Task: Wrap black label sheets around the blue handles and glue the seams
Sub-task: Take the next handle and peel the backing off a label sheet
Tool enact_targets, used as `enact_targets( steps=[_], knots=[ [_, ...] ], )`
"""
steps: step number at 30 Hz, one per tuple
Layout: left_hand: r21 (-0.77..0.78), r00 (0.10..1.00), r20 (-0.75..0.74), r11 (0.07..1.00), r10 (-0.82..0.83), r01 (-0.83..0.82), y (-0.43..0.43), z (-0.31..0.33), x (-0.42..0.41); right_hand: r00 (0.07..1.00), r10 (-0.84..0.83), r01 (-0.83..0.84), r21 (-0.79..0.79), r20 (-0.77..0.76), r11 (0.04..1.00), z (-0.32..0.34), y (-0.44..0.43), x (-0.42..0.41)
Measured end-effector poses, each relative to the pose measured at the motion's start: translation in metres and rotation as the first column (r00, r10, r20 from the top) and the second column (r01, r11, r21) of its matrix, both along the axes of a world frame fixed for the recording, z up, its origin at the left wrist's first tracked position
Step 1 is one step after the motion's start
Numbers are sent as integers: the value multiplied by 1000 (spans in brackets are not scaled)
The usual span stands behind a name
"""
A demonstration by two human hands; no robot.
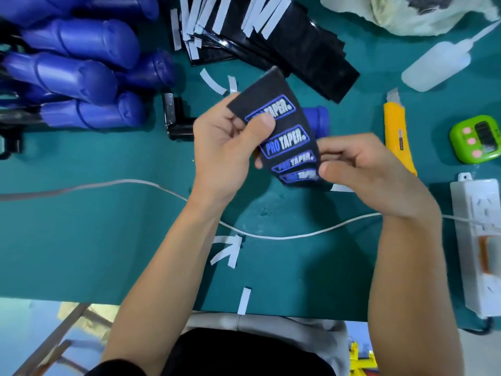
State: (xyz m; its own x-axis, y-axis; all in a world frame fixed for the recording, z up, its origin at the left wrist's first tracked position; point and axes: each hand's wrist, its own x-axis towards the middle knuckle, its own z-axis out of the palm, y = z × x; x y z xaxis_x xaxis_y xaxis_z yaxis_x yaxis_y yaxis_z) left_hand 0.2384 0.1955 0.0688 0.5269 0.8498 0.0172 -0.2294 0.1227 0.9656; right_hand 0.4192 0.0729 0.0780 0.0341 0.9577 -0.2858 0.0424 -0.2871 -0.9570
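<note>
A black label sheet (284,131) printed with blue and white "PRO TAPER" logos is held up above the green table (81,240). My left hand (227,147) pinches its upper left part, thumb on the front. My right hand (363,169) pinches its lower right edge. A blue handle (317,120) lies on the table behind the sheet, mostly hidden by it. A pile of blue handles (81,77) sits at the far left. A stack of black label sheets (284,42) with white backing strips lies at the top centre.
A translucent glue bottle (439,61) lies at the upper right, a yellow utility knife (398,131) and a green timer (477,139) to the right. A white power strip (477,240) and its cable (271,236) cross the table. Peeled white strips (227,251) lie scattered.
</note>
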Motion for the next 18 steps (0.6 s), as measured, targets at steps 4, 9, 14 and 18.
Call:
enact_targets(
  steps=[4,9,14,18],
  knots=[
    [14,970,-207,991,-130,136,-7,4,-1,977,-107,139,167,-186,976,0,3,-17],
    [290,849,-501,957,168,-18,-20,0,5,720,-660,602,280,215,748,-8,15,-48],
    [500,785,-553,865,280,43,-37,-3,9,812,-528,474,248,248,845,-12,17,-73],
    [262,890,-455,953,-15,150,-30,-3,12,816,-573,553,180,81,813,-13,20,-52]
  ],
)
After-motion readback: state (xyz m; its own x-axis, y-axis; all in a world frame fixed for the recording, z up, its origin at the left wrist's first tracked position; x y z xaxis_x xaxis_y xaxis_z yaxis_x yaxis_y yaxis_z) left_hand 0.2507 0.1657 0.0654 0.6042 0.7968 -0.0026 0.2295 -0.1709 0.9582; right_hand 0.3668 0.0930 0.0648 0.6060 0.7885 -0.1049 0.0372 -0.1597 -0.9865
